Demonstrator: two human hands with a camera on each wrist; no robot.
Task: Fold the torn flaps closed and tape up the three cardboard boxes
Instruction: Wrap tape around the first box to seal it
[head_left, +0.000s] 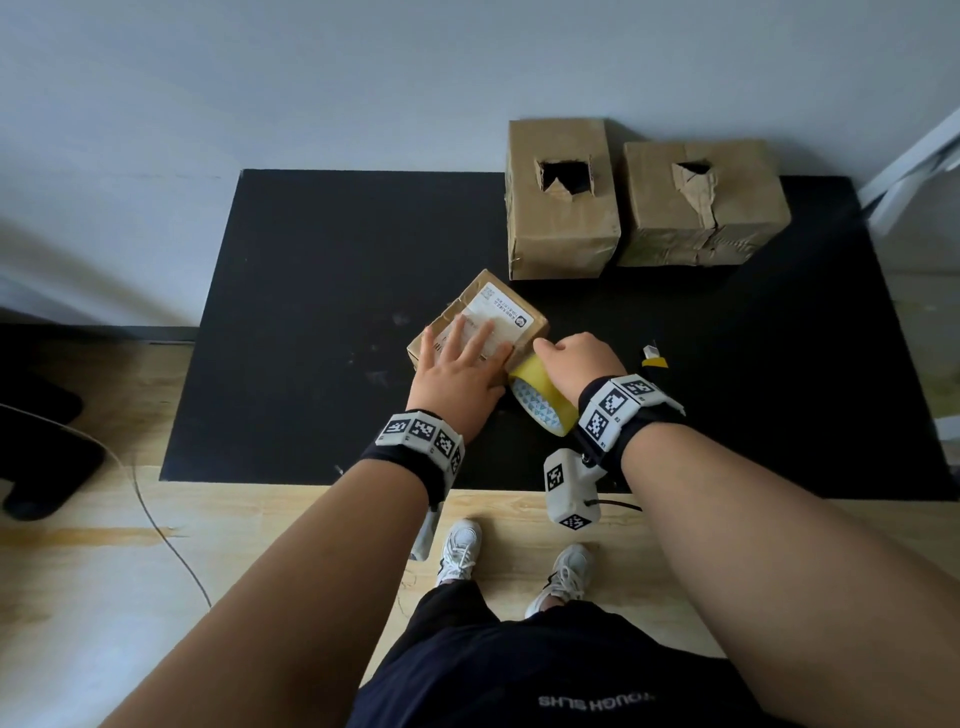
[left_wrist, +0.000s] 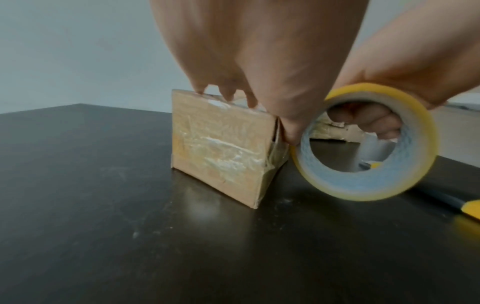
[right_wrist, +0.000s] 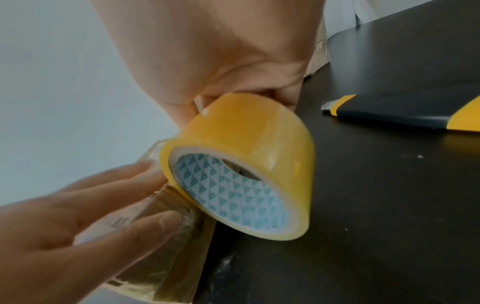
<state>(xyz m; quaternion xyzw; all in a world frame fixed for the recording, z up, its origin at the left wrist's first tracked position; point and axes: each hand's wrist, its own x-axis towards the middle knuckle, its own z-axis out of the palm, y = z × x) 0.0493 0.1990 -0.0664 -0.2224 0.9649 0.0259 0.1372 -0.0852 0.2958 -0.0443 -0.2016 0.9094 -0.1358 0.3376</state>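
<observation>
Near the centre of the head view, slightly left, the left hand (head_left: 460, 364) lies flat with straight, spread fingers on top of the small cardboard box (head_left: 524, 306), pressing on its white shipping label (head_left: 501, 306). The box sits on the black mat (head_left: 311, 312), turned at an angle to the mat's edges; the left-wrist view shows old clear tape wrinkled across its side.

Just right of it, touching the box's near right corner, is the yellow tape roll (head_left: 543, 400) — the right hand (head_left: 576, 361) grips it, fingers curled through the core and over the outer band. The right-wrist view shows the roll tilted, its blue-triangle-patterned core facing the camera, pressed against the box edge beside the left fingertips (right_wrist: 153, 170).

Further right on the mat lies a black-and-yellow utility knife (head_left: 653, 357), apart from both hands.

In the upper right of the head view, two larger cardboard boxes stand side by side at the mat's far edge — the left one (head_left: 561, 234) with an open torn hole on top, the right one (head_left: 727, 223) with a torn, crumpled flap.
</observation>
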